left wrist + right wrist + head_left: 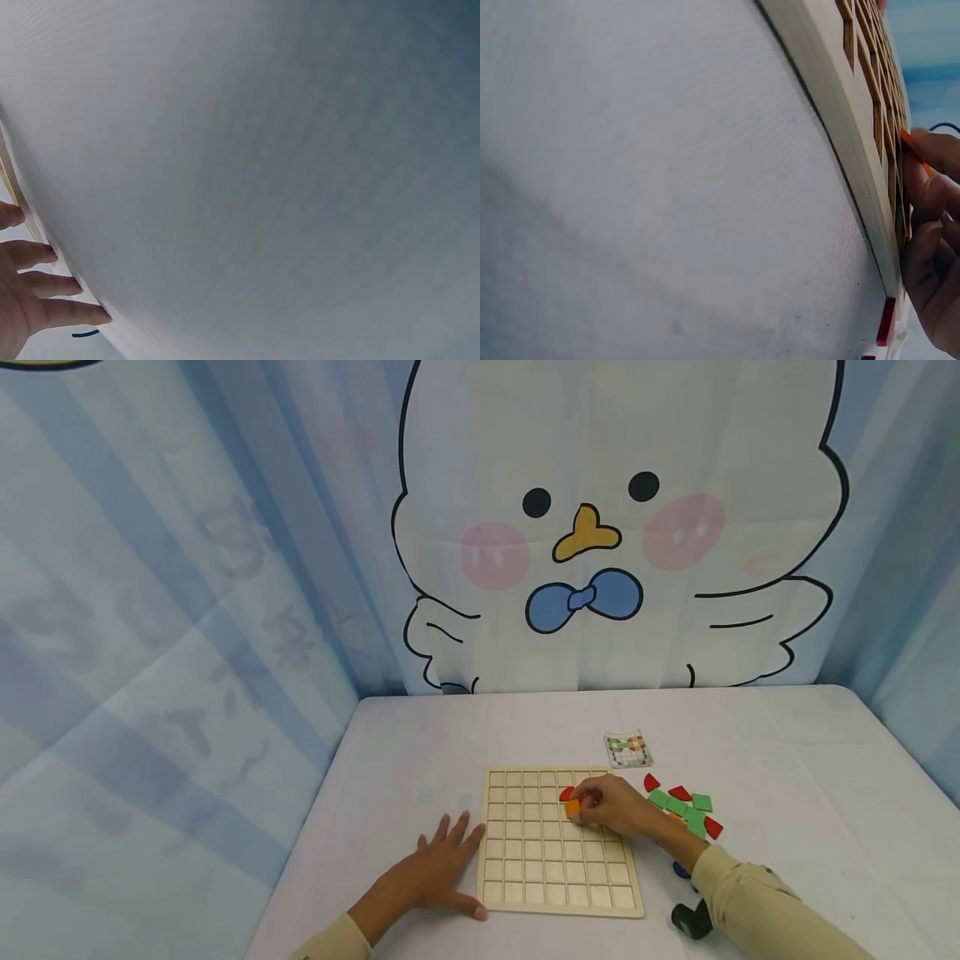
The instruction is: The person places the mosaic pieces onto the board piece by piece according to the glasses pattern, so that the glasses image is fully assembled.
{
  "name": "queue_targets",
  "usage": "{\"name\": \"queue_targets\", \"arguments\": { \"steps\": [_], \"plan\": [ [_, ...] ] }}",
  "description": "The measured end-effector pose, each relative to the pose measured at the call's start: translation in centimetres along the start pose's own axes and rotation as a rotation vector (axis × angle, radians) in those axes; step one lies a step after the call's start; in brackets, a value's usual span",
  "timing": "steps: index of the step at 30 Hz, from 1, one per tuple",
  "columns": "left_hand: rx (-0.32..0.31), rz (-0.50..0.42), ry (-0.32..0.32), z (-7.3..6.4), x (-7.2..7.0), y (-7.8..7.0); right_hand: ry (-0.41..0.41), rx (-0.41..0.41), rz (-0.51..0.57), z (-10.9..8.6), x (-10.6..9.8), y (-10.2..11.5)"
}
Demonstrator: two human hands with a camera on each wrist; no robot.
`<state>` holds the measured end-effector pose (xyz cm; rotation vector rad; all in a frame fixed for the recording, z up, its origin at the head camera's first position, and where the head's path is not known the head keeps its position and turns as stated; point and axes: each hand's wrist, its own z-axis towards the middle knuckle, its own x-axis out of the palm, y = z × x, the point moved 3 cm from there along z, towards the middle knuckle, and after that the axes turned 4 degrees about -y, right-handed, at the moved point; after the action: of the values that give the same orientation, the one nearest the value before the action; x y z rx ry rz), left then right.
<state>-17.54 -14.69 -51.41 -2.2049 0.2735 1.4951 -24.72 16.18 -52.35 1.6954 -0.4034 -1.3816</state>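
On the table lies a square wooden grid board with rows of shallow cells. My right hand pinches an orange square tile over the upper right part of the board; the right wrist view shows the orange tile tilted between thumb and fingers. Just behind it, a red rounded piece lies on the board, partly hidden by my fingers. Along the board's left edge my left hand rests with its fingers spread, thumb and index finger at the frame. In the left wrist view, the left hand has straight fingers.
Right of the board lie several green tiles and red pieces; my right forearm partly covers a blue piece. A small patterned card lies behind the board. A dark rounded thing is beside my right sleeve.
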Motion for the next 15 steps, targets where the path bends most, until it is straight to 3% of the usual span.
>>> {"name": "queue_targets", "arguments": {
  "steps": [15],
  "plan": [
    [-0.012, 0.013, 0.009, -0.04, 0.03, -0.06, 0.0, -0.013, -0.066, 0.12, 0.35, 0.63]
  ]
}}
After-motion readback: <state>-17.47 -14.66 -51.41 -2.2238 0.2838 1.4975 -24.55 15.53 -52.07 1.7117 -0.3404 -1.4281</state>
